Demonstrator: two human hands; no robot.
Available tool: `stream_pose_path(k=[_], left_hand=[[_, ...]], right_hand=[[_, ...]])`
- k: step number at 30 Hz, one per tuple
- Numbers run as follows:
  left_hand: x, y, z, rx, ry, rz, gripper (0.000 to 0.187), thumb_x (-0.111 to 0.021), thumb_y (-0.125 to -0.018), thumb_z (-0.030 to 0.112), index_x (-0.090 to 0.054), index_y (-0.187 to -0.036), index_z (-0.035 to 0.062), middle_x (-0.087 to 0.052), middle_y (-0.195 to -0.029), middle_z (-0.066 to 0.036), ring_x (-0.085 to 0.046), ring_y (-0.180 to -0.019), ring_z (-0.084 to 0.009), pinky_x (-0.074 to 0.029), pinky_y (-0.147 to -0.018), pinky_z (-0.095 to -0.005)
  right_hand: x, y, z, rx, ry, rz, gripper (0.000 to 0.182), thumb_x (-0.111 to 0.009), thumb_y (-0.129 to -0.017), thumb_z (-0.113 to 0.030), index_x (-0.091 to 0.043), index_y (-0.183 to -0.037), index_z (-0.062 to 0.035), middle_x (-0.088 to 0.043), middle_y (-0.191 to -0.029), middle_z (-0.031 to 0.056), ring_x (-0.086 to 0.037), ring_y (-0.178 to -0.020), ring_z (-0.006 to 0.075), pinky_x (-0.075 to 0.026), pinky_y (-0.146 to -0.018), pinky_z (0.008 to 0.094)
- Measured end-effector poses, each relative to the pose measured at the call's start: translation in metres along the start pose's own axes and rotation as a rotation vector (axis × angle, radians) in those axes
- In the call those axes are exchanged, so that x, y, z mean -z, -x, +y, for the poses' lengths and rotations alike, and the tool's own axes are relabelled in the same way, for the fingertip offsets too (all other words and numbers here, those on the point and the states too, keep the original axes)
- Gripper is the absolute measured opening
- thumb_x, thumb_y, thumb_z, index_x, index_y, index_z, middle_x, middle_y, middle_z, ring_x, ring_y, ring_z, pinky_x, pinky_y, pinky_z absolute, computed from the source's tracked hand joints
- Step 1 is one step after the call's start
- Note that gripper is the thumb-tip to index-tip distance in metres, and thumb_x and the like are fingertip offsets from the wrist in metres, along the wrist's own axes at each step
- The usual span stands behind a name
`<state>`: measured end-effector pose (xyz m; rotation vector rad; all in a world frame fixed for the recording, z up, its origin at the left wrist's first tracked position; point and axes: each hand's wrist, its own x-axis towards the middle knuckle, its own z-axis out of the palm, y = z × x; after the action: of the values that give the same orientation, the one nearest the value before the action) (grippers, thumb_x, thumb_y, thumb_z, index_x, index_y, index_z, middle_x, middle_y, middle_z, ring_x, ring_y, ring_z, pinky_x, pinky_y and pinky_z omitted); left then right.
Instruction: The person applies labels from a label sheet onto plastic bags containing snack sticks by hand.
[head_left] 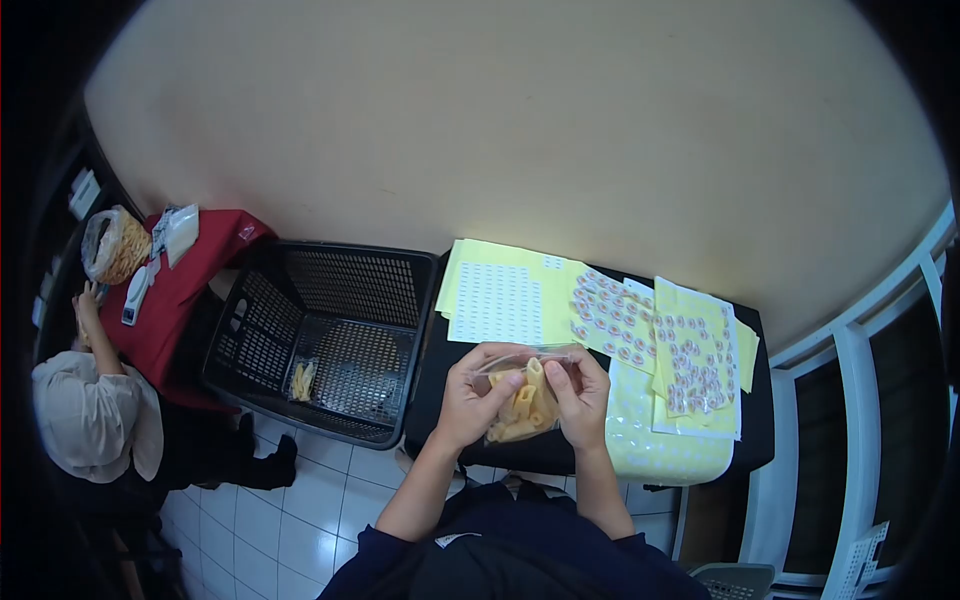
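Observation:
Between my two hands is a clear plastic bag (522, 414) with several pale yellow tube-shaped pieces inside. My left hand (478, 396) pinches the bag's upper left side, its thumb pressed on the plastic. My right hand (580, 394) grips the upper right side, thumb near the top edge. The bag hangs over the front of a black-covered table (430, 385). Just beyond it lie yellow sheets with small white labels (497, 300) and sheets with round reddish stickers (612, 315).
A black plastic basket (340, 413) left of the table holds a small filled bag (303, 381). Further left, a person (95, 415) is beside a red-covered table (190, 295) with a large bag of pieces (122, 246) and a white device (138, 295). White metal frames (858, 420) stand right.

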<state>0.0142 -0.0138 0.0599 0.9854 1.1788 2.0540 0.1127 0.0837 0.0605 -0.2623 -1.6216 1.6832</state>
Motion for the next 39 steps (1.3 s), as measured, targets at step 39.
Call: stream_pose_path(k=[39], left_hand=[[0.03,-0.022,0.018,-0.029,-0.198,0.001,0.008,-0.057,-0.079,0.003,-0.06,-0.085,-0.002,-0.06,-0.087,-0.008,-0.056,-0.079,-0.0107,-0.045,-0.068,-0.0215]], right_hand=[[-0.026,-0.023,-0.004,-0.011,0.04,0.025,0.007,-0.062,-0.073,0.0,-0.061,-0.08,0.0008,-0.059,-0.079,0.006,-0.055,-0.072,0.0087,-0.043,-0.064,0.0202]])
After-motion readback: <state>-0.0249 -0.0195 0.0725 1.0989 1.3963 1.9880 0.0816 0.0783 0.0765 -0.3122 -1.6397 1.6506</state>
